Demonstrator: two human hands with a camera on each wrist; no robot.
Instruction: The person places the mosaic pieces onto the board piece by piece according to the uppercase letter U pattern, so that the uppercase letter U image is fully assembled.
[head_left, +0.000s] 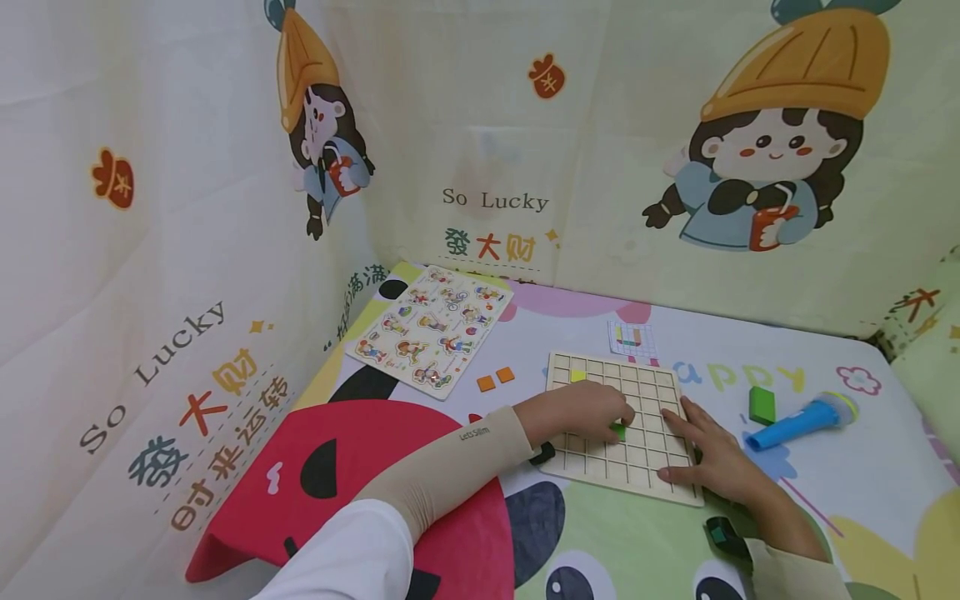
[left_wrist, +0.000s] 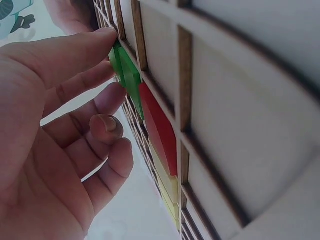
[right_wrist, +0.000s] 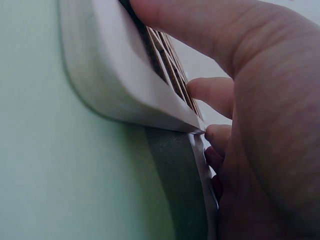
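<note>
A wooden grid board [head_left: 645, 467] lies on the table before me. My left hand [head_left: 592, 412] is over its middle, thumb and a fingertip pinching a green tile [left_wrist: 131, 77] at the board's surface. Beside the green, a red tile [left_wrist: 159, 130] and pale yellow tiles [left_wrist: 165, 172] sit in the grid in the left wrist view. A yellow tile [head_left: 578, 376] shows near the board's far left corner. My right hand [head_left: 720, 458] rests at the board's right edge, with thumb and forefinger extended onto its top; the right wrist view shows the thumb [right_wrist: 185, 22] over the rounded corner.
Two orange tiles [head_left: 496, 380] lie left of the board. A small pattern card [head_left: 632, 340] is behind it. To the right are a green block [head_left: 762, 405] and a blue toy microphone [head_left: 802, 423]. An illustrated sheet [head_left: 431, 329] lies at the back left.
</note>
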